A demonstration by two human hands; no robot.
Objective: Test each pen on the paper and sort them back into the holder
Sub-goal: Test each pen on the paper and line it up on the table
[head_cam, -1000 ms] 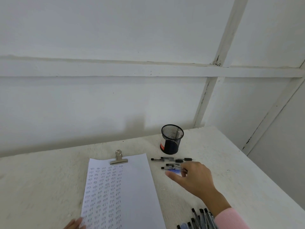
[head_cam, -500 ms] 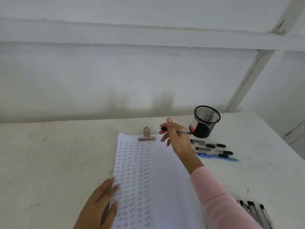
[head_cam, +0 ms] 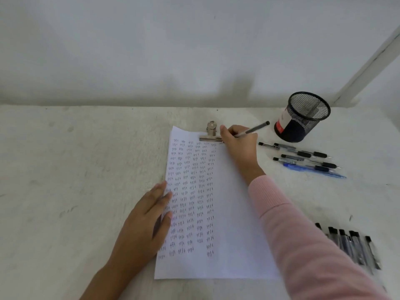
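A white sheet of paper covered with rows of small pen marks lies on the table under a metal clip. My right hand grips a grey pen at the sheet's top right corner, its tip hidden by my fingers. My left hand rests flat on the paper's left edge. The black mesh pen holder stands to the right of the pen. Several black pens and one blue pen lie just below the holder.
A second bunch of black pens lies at the right near the front, partly behind my pink sleeve. The table is rough and white and meets a white wall at the back.
My right hand picked a pen from the group by the holder and carried it left to the paper's top corner. My left hand moved up onto the sheet's left edge.
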